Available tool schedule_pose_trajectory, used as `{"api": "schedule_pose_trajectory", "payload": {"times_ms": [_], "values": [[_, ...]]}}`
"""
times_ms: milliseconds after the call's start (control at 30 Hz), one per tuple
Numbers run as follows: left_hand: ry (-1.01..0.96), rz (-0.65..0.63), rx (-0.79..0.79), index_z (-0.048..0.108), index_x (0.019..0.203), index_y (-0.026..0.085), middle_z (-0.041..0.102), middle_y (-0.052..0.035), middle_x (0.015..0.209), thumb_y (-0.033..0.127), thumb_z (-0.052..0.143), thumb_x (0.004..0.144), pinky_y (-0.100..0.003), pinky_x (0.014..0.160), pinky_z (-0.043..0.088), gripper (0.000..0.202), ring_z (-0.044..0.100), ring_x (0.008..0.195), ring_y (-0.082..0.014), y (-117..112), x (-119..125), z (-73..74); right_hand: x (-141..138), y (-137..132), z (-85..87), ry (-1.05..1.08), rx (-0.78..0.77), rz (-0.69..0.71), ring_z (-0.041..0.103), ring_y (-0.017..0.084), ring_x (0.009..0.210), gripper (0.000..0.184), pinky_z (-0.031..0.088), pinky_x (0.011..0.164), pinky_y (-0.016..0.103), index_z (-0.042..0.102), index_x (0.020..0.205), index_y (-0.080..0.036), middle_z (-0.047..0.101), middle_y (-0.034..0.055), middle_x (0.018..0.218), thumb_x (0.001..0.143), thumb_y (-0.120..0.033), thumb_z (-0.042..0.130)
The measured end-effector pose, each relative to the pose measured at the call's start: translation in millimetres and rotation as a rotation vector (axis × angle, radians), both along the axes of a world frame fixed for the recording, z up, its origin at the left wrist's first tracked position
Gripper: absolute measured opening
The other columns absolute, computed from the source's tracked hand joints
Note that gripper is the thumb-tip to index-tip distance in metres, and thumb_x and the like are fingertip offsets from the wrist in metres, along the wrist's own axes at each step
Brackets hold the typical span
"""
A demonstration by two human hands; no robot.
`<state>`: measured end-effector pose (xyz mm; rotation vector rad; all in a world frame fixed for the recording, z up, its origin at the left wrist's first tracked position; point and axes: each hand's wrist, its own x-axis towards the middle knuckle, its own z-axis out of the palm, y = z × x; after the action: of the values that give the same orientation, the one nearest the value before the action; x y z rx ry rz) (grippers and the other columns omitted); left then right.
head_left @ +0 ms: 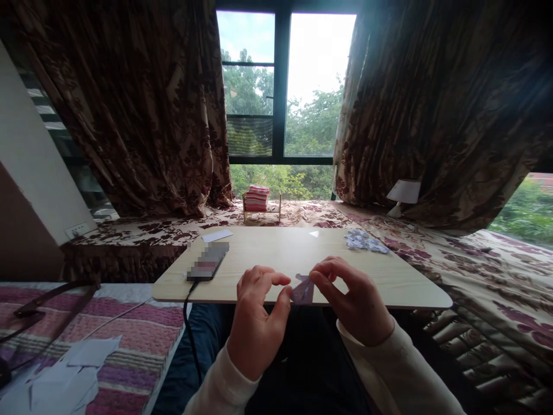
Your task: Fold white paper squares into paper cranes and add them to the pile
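A small folded piece of purplish paper (303, 291) is held up over the table's near edge. My right hand (356, 297) pinches its upper right corner between thumb and index finger. Beside the paper's left edge is my left hand (260, 314), with index finger and thumb curved toward it and a gap between them. The left thumb tip is at or very near the paper's edge; whether it touches is unclear. Both hands are above the pale wooden table (276, 253).
Small folded paper pieces (365, 241) are heaped at the table's far right. A phone (208, 262) with a black cable lies left, near a white card (217, 236). Loose paper sheets (64, 374) lie on the striped bed. Behind are a small rack (261, 216) with folded cloths and a lamp (404, 193).
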<state>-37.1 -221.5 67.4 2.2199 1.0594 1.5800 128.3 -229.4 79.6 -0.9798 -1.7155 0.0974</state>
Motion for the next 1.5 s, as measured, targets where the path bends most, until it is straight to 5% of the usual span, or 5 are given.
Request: {"api": "schedule_pose_trajectory", "payload": {"times_ms": [433,833,1167,1500], "values": [[0.057,-0.024,-0.09,0.06,0.077,0.02,0.058,-0.0036,0.084,0.02,0.053,0.081,-0.037,0.085,0.041,0.008,0.053,0.086,-0.02,-0.2,1.5,-2.3,-1.7,-1.0,-4.3,0.026,-0.027,-0.025,0.047,0.015,0.064,0.012,0.041,0.061,0.03,0.055,0.071,-0.019,0.055,0.0009,0.066,0.083,-0.021,0.053],[0.058,-0.013,0.058,0.055,0.075,0.019,0.055,-0.0021,0.078,0.014,0.05,0.083,-0.038,0.088,0.036,0.01,0.05,0.082,-0.018,-7.2,4.7,-2.2,-6.0,-9.5,-4.7,0.048,-0.01,-0.007,0.048,0.015,0.065,0.011,0.041,0.062,0.03,0.054,0.072,-0.019,0.055,0.0008,0.067,0.083,-0.018,0.053],[0.038,-0.009,0.035,0.06,0.081,0.019,0.058,-0.0018,0.082,0.014,0.052,0.083,-0.037,0.092,0.034,0.009,0.053,0.083,-0.0168,-11.9,9.1,4.1,-6.3,-10.7,-10.8,0.091,-0.045,0.035,0.048,0.015,0.066,0.012,0.04,0.063,0.03,0.056,0.072,-0.019,0.055,0.0004,0.067,0.084,-0.019,0.053],[0.008,-0.001,0.007,0.05,0.074,0.016,0.051,-0.0036,0.077,0.015,0.045,0.085,-0.034,0.077,0.038,0.013,0.047,0.079,-0.0177,-11.9,17.2,2.6,-13.1,-9.0,-9.6,0.12,-0.061,0.075,0.05,0.015,0.068,0.012,0.042,0.064,0.031,0.056,0.072,-0.019,0.057,0.0016,0.068,0.083,-0.019,0.054]]}}
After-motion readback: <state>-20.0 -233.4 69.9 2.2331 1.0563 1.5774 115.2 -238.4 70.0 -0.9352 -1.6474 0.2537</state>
